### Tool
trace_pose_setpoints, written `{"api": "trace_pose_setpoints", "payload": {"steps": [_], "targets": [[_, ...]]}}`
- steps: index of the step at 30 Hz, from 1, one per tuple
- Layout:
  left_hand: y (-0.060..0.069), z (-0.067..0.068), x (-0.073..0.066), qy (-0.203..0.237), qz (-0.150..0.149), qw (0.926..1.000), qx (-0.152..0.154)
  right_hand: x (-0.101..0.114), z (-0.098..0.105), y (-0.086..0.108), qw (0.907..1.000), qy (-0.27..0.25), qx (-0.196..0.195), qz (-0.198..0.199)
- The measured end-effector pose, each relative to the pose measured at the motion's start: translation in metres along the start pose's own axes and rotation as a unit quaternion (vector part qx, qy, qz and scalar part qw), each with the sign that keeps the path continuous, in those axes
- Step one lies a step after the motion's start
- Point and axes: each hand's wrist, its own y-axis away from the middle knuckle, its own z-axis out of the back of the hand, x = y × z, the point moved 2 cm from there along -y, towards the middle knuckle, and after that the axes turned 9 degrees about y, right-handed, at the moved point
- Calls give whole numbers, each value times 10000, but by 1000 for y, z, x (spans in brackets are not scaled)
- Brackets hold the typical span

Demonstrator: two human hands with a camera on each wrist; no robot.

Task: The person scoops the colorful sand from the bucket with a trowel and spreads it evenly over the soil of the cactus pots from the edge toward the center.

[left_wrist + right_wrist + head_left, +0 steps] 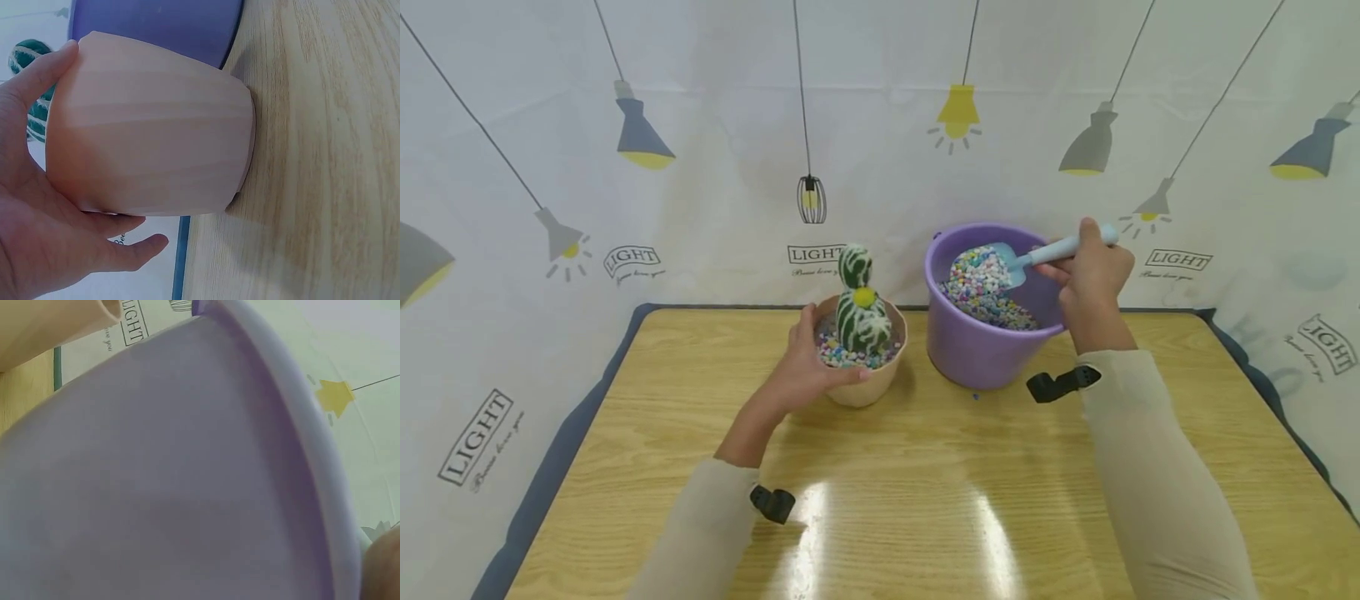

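My left hand [797, 371] holds a beige plant pot [867, 390], thumb across the near side below the rim and fingers round the left side. Out of the pot rises a white-striped green cactus [853, 321] with a yellow flower, colourful pebbles about its base. My right hand [1096, 279] grips the handle of a light blue hand shovel [1017, 265]. A heap of pebbles [983, 271] lies on its blade, inside the mouth of a purple bucket [985, 358] that holds more pebbles. In the right wrist view the bucket wall [169, 456] hides the shovel and most of the hand.
Pot and bucket stand side by side near the back edge of a wooden table [910, 483]. A small blue pebble [975, 397] lies before the bucket. Behind and at both sides hangs a white cloth [715, 150] printed with lamps.
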Motion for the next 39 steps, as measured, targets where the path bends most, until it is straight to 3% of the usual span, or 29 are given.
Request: {"api": "trace_pose_setpoints", "payload": {"steps": [12,22,29,39], "targets": [[1,6,3,49,93,9994,319,-1,13,12,9944,-925,143,-498],[-4,7,4,222,-153,9987,431,-3,20,32,9843,-1575,649,-455],[-6,8,1,255,-139,9983,504,-8,22,47,9785,-1698,1096,-422],[-4,9,3,318,-83,9983,489,-19,23,64,9726,-1859,1249,-622]]}}
